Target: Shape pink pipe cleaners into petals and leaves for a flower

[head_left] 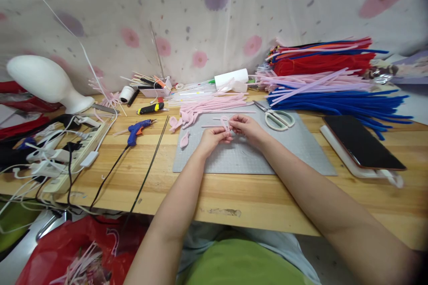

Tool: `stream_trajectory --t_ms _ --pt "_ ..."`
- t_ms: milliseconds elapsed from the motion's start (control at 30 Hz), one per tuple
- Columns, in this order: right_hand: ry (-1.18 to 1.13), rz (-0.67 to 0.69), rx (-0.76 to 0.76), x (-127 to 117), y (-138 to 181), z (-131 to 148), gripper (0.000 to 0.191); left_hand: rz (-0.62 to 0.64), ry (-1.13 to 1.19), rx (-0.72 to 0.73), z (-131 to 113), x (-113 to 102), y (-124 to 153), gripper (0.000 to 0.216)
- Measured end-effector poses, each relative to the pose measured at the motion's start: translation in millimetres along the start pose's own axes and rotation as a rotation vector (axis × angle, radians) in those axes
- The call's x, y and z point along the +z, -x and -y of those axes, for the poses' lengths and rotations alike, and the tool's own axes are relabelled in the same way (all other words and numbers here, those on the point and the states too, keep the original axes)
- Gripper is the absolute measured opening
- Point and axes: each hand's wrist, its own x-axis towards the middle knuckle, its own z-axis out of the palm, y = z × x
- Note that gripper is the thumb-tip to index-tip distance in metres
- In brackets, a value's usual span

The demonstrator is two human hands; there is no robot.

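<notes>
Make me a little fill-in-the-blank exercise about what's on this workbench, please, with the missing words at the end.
1. The left hand and right hand hold a fuzzy strip whose color is ____.
2. The body of the glue gun is ____.
3. The handles of the scissors lie on a ____-colored mat.
4. In the picture, the phone lies to the ____ of that mat.

Missing words: pink; blue; gray; right.

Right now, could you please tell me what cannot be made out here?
In the head view:
Pink loop: lower end hidden by the left hand and right hand.
White slab: partly covered by the phone.
Red bag: cut off by the bottom edge.
</notes>
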Motion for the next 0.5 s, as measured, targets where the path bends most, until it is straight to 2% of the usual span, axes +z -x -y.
stream_trajectory --t_ms 67,167,233,333,500 --pt "-0.066 0.067 0.075 -2.5 2.4 2.2 0.03 0.052 0.019 -0.027 -0.6 -0.9 1.2 0.035" --pt "-0.169 0.274 0.189 -8.4 6.9 5.1 0.039 0.15 0.057 -0.075 -1.9 -0.7 3.9 0.034" --pt "-0.218 0.372 0.214 -11.9 9.4 6.0 0.043 0.195 0.083 -0.098 -2.6 0.7 5.7 0.033" --pt "-0.25 0.361 0.193 -13.3 10.8 6.6 0.041 0.216 0.107 -0.134 -2.9 3.4 7.0 0.029" --pt "-0.248 0.232 0.156 -7.2 9.2 7.0 0.033 0.181 0.097 -0.157 -4.0 5.5 6.7 0.024"
